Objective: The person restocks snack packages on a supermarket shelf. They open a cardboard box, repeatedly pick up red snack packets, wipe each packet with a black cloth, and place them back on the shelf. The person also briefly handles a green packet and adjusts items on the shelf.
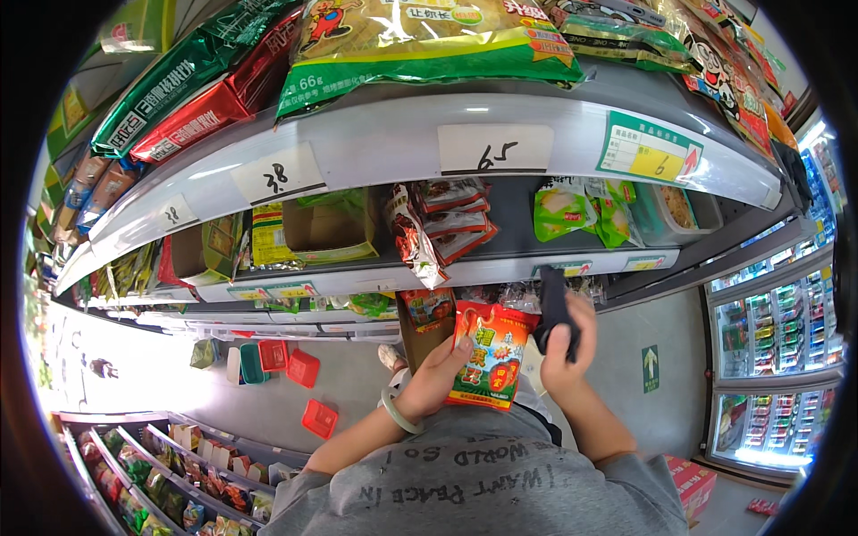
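Between the thumb and fingers of my left hand (438,375) is a red, orange and green snack packet (492,357), its printed front turned up toward me. A light-coloured bangle (398,413) circles that wrist. My right hand (576,353) is closed around a black handheld device (556,314), held close to the packet's upper right corner; its exact kind is unclear. Just past the packet, an opened cardboard box (411,344) has a similar red packet (429,308) inside. Clear-wrapped small goods (518,295) lie on the low shelf beyond.
A white shelf edge (375,143) with price tags runs across in front, carrying large snack bags (429,45). Red and silver packets (451,219) and green bags (581,214) sit one shelf lower. Plastic baskets (304,366) stand on the floor left; drinks coolers (778,348) line the right.
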`<state>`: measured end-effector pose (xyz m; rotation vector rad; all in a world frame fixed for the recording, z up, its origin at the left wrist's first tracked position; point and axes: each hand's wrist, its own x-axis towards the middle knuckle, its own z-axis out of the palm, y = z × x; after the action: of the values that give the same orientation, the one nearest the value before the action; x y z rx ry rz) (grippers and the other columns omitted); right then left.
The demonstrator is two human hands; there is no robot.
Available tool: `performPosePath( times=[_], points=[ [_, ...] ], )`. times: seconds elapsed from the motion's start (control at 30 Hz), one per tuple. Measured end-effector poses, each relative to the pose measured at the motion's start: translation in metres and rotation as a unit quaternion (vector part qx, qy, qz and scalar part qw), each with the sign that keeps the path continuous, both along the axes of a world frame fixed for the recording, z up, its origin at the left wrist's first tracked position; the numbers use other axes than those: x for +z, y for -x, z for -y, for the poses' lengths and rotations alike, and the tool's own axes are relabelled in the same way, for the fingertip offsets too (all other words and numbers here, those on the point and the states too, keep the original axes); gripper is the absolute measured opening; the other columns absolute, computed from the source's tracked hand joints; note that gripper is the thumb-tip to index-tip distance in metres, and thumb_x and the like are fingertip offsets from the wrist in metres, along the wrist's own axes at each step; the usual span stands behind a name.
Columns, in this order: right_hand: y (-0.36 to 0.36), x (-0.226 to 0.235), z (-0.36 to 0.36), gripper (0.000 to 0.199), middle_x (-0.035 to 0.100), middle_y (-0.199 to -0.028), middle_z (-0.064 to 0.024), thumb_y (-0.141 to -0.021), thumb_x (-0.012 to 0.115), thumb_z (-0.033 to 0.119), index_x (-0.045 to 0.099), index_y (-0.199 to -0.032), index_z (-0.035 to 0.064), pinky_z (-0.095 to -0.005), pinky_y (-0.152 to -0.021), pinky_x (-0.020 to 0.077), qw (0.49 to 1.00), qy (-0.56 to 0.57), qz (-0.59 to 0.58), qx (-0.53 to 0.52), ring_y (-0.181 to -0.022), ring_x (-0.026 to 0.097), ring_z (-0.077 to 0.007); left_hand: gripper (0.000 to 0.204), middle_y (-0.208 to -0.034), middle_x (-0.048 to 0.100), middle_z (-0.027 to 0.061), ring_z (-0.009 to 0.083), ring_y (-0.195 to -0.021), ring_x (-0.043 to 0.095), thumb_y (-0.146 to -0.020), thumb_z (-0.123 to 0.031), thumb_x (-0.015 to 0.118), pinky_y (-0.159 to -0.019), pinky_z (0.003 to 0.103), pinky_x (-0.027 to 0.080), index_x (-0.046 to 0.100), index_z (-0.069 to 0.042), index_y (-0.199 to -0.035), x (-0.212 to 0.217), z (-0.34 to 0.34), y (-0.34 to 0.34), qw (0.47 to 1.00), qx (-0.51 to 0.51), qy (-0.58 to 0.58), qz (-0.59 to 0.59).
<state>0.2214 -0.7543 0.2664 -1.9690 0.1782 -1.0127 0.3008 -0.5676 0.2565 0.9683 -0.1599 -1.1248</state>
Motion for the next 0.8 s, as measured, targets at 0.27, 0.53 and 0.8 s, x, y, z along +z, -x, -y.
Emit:
performPosePath(
  times=[0.27,0.53,0.8],
  points=[
    [0.012,0.01,-0.011,0.03,0.068,-0.117,-0.0089,-0.077,0.078,0.015,0.068,-0.105,0.0093,-0.0464,-0.102,0.0465,0.937,0.207,-0.068,0.273,-0.116,0.062,-0.0299,0.04,-0.127,0.06,0.0062,0.0136,-0.114,0.059,-0.108,-0.03,0.039,-0.098,0.031,0.049,0.048,-0.004,-0.136,-0.01,0.003,-0.002,0.999,0.019,0.022,-0.043],
    [0.04,-0.013,0.014,0.019,0.069,-0.105,-0.0095,-0.079,0.077,0.015,0.067,-0.093,0.0069,-0.044,-0.094,0.0537,0.904,0.267,0.017,0.332,-0.106,0.066,-0.0267,0.051,-0.13,0.058,0.0164,0.0242,-0.115,0.061,-0.106,-0.036,0.039,-0.101,0.04,0.05,0.041,0.003,-0.138,0.001,0.011,-0.006,0.989,0.045,0.065,-0.128],
    [0.044,-0.067,-0.006,0.051,0.061,-0.121,-0.0083,-0.098,0.061,0.031,0.046,-0.135,-0.0005,-0.0317,-0.093,0.0479,0.793,-0.598,-0.072,0.097,-0.108,0.059,-0.0139,0.044,-0.13,0.058,0.0121,0.0228,-0.113,0.062,-0.107,-0.032,0.041,-0.098,0.039,0.052,0.041,-0.003,-0.14,-0.001,0.021,0.01,0.995,0.037,0.016,-0.091]
  ],
)
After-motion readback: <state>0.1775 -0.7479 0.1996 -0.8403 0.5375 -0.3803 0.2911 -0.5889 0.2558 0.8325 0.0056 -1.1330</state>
